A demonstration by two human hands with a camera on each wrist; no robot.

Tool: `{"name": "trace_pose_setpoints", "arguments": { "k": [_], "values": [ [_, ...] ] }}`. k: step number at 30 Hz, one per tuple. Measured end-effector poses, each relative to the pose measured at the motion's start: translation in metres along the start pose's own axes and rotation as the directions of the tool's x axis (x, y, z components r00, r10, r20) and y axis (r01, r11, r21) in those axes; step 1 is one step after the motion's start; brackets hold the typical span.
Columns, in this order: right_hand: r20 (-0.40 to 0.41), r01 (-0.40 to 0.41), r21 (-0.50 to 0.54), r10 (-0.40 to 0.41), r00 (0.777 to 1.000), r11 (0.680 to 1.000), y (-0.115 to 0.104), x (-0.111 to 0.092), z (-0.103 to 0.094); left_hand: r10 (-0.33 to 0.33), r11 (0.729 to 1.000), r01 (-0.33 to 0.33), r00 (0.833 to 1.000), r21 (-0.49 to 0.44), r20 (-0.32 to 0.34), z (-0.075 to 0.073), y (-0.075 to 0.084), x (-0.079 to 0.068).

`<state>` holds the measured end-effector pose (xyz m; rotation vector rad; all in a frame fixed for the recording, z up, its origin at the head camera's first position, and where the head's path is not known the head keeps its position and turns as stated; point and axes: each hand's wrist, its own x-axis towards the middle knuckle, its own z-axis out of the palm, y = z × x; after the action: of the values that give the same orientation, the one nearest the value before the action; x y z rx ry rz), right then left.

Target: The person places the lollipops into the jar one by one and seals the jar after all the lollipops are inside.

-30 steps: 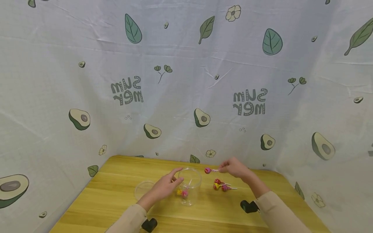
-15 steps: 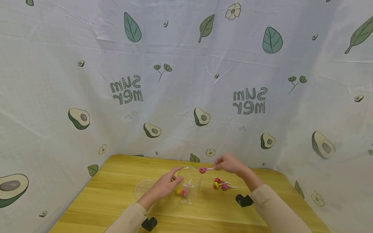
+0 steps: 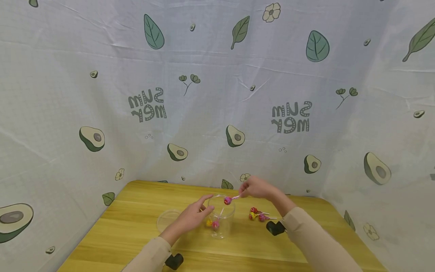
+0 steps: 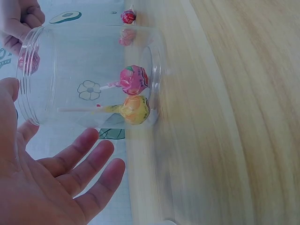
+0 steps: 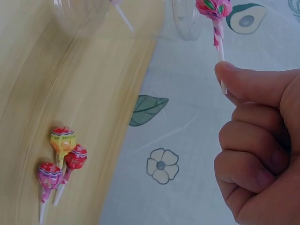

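A clear jar (image 3: 226,229) stands upright on the table with its mouth uncovered. Inside, at the bottom, lie a pink lollipop (image 4: 134,79) and a yellow lollipop (image 4: 135,110). My left hand (image 3: 192,217) touches the jar's rim with thumb and index finger; its other fingers stretch out loosely beside the wall. Between thumb and index finger, my right hand (image 5: 258,154) pinches the stick end of a pink-and-red wrapped lollipop (image 5: 214,7). The candy end points left, overlapping the jar's mouth in the head view.
Right of the jar lie three wrapped lollipops: yellow (image 5: 63,139), red (image 5: 77,157) and purple-pink (image 5: 49,175). A clear round lid (image 3: 162,220) lies on the wooden table (image 3: 129,234), left of the jar. Behind hangs a printed curtain (image 3: 207,124).
My right hand has moved left, carrying the pinched lollipop from right of the jar to its mouth. The left hand and the jar stay where they were.
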<state>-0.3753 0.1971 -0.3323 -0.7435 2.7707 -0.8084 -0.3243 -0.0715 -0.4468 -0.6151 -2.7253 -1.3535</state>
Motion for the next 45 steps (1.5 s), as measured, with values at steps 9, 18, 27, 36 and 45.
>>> {"name": "trace_pose_setpoints", "arguments": {
  "k": [9,18,27,36,45],
  "values": [
    [0.062,0.047,-0.090,-0.042,0.997,0.995,-0.015,0.012,0.005,0.004,1.000,-0.004,1.000,0.003,0.000,0.000,0.002,0.000],
    [0.118,0.068,-0.230,-0.042,0.992,0.971,-0.032,0.027,0.012,-0.011,1.000,0.011,1.000,-0.015,-0.003,-0.002,0.003,-0.001],
    [0.173,0.084,-0.285,-0.035,0.984,0.955,-0.043,0.040,0.022,-0.002,1.000,0.002,1.000,-0.006,-0.004,-0.002,0.002,0.000],
    [0.209,0.141,-0.332,-0.073,0.975,0.933,-0.050,0.046,0.029,0.011,1.000,-0.011,1.000,0.013,-0.009,-0.002,0.002,0.000],
    [0.218,0.131,-0.367,-0.052,0.975,0.921,-0.057,0.045,0.040,0.001,1.000,-0.001,1.000,-0.020,0.004,-0.001,0.001,-0.001]
  ]
}}
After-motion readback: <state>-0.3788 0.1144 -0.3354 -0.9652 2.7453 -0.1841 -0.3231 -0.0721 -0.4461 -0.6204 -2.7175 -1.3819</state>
